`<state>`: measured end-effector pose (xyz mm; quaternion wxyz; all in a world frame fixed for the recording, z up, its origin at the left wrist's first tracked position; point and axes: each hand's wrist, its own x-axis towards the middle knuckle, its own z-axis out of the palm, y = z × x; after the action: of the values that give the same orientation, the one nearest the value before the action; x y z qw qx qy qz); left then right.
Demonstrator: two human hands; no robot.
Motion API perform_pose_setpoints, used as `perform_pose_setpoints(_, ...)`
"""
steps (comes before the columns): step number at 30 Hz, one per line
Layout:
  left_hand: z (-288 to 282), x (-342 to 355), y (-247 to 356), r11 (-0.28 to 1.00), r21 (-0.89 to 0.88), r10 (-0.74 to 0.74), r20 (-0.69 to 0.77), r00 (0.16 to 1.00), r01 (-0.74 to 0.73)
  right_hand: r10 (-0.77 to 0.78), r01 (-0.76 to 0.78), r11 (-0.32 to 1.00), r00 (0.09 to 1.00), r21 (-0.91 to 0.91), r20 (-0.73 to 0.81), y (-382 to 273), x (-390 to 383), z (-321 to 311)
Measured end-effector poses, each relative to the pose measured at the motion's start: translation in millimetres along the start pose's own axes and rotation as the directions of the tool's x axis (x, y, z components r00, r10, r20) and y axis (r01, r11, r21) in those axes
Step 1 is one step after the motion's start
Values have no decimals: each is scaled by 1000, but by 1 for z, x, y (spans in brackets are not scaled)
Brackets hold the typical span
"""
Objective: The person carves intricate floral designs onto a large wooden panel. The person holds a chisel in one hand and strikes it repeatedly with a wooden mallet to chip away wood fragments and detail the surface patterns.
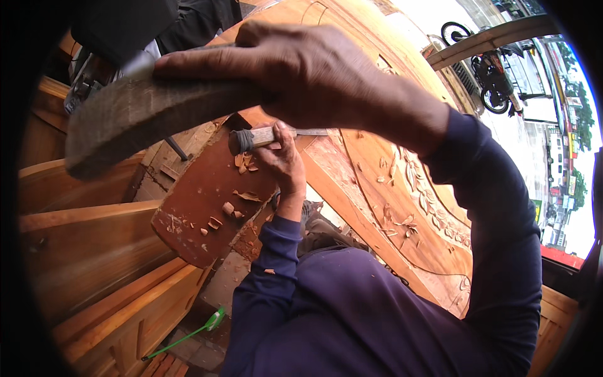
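A woodworker in dark-blue sleeves lifts a heavy, curved wooden block (125, 122) in the right hand (308, 69), its fingers wrapped about the near end and one finger stretched along the side, above a chisel (264, 135) grasped in the left hand (282, 157). The left hand is closed around the wooden handle, whose dark-banded butt faces left while the metal blade points right, over a broad wooden panel (361, 188) cut with leafy relief; whether the edge touches the wood cannot be told. The step in hand appears to be carving by mallet blows, with the block raised for a strike. The next move would seem to call for a steady, well-angled chisel and a square hit on its butt, clear of the left hand's thumb. Curled shavings (248, 196) lie on a reddish-brown board (182, 220) below the chisel, and more are strewn across the panel. Beyond, a motorcycle (487, 72) stands outside.
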<state>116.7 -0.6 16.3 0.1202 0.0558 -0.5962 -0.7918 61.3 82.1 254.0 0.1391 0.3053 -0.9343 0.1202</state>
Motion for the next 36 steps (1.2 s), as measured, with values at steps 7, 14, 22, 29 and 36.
perform_pose_setpoints(7, 1, -1, -2, 999, -52, -15, 24, 1000, 17, -186, 273, 880, 951, -390, 246, 7, 1, 11)
perform_pose_setpoints(14, -3, -4, -16, 996, -34, 88, 29, 996, -87, -104, 93, 994, 970, -60, -217, -10, 18, -22)
perform_pose_setpoints(22, -4, -6, -10, 996, -8, -83, 55, 995, 83, 98, -25, 955, 967, 295, -236, -9, 2, 10)
perform_pose_setpoints(29, -5, -3, -10, 963, -70, -254, 68, 965, 259, -263, 283, 896, 959, -342, 104, 18, 15, 20)
perform_pose_setpoints(36, -9, -7, -37, 996, 45, -76, 53, 996, 74, -90, 286, 892, 871, -349, 484, 2, 5, 16)
